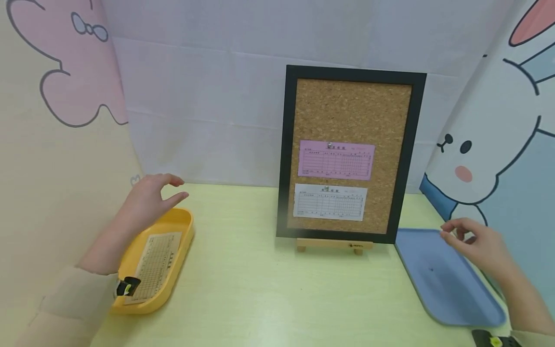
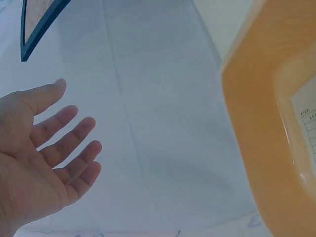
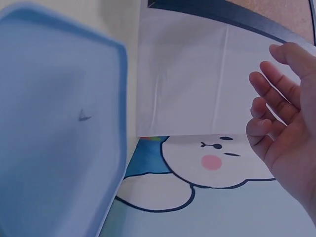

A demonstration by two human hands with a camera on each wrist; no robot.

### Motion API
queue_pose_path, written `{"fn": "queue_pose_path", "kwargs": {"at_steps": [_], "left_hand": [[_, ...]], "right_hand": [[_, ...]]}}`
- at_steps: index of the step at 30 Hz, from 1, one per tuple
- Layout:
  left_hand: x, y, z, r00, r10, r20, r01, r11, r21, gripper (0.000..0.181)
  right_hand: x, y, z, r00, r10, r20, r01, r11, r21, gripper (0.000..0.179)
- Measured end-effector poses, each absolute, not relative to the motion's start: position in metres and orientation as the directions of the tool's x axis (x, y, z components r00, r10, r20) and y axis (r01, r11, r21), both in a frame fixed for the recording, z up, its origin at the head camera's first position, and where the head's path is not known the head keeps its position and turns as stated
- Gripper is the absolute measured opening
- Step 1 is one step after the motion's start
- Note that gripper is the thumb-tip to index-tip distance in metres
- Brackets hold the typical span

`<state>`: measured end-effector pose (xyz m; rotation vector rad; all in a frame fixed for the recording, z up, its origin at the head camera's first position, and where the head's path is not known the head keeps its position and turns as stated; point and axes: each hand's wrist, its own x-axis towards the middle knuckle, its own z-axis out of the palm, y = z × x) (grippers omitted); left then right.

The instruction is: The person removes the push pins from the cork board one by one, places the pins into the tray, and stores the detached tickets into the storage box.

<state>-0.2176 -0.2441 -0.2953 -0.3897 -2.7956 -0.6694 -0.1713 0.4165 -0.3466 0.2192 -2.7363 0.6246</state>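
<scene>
Two bare hands hang in the air, well apart. I see the left hand with its fingers loosely bent and its thumb apart from them; the right hand is more curled, fingers relaxed, thumb tip near the forefinger.

Just under the left hand and wrist sits a yellow tray, and in it, on the near side of that hand, lies a pale printed slip. Below the right hand, reaching out to its left, is a blue tray with a tiny dark object on it, too small for me to name.

Between the hands, nearer the right one and to its left, a black-framed corkboard stands on a wooden stand. A pink slip is pinned to it, with a white slip pinned beneath. Farther out, beyond both hands, hangs a pale cloth; past the right hand, a cartoon rabbit decorates the side.
</scene>
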Motion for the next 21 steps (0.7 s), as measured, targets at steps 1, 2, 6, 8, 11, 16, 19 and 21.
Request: {"fn": "queue_pose_path", "kwargs": {"at_steps": [1, 2, 6, 8, 11, 16, 19, 21], "left_hand": [[-0.215, -0.24, -0.294, -0.935, 0.189, 0.301, 0.306, 0.858, 0.412, 0.037], [-0.213, -0.236, -0.292, -0.934, 0.176, 0.311, 0.3, 0.857, 0.418, 0.037], [-0.206, -0.222, -0.287, -0.915, 0.135, 0.379, 0.305, 0.847, 0.435, 0.035], [-0.204, -0.215, -0.286, -0.894, 0.126, 0.429, 0.332, 0.831, 0.447, 0.033], [-0.204, -0.204, -0.287, -0.858, 0.121, 0.5, 0.385, 0.795, 0.469, 0.031], [-0.203, -0.189, -0.29, -0.814, 0.111, 0.57, 0.448, 0.744, 0.496, 0.035], [-0.202, -0.18, -0.291, -0.8, 0.089, 0.593, 0.467, 0.714, 0.522, 0.038], [-0.201, -0.174, -0.291, -0.792, 0.073, 0.607, 0.476, 0.696, 0.538, 0.04]], "right_hand": [[-0.171, 0.414, -0.343, -0.936, -0.062, 0.348, -0.205, 0.897, -0.392, 0.016], [-0.17, 0.411, -0.339, -0.933, -0.049, 0.356, -0.196, 0.9, -0.389, 0.017], [-0.166, 0.397, -0.328, -0.92, -0.009, 0.392, -0.174, 0.906, -0.386, 0.019], [-0.164, 0.389, -0.325, -0.907, 0.015, 0.421, -0.172, 0.899, -0.404, 0.019], [-0.16, 0.376, -0.321, -0.886, 0.068, 0.46, -0.17, 0.874, -0.455, 0.019], [-0.156, 0.353, -0.313, -0.819, 0.119, 0.561, -0.244, 0.813, -0.529, 0.019], [-0.156, 0.339, -0.309, -0.771, 0.131, 0.623, -0.299, 0.789, -0.536, 0.018], [-0.156, 0.33, -0.306, -0.747, 0.151, 0.648, -0.319, 0.774, -0.548, 0.018]]}}
